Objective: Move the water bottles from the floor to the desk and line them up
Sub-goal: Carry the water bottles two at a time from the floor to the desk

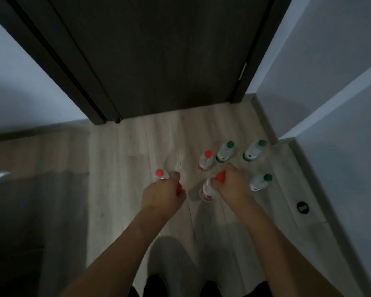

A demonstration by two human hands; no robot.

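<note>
Dark door (159, 56) ahead; pale walls (321, 61) both sides; grey rug (41, 211) left; round black floor socket (302, 207) right.

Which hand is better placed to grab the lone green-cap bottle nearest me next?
The right hand: that bottle stands just beside it, near the right wall. But it already grips a red-cap bottle by the neck, and the left hand is busy too.

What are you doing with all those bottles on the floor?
A person is bending over water bottles standing on the wooden floor by a dark door. The left hand grips red-capped bottles, and the right hand grips another red-capped bottle. One red-capped bottle and three green-capped bottles stand untouched. No desk is visible.
</note>
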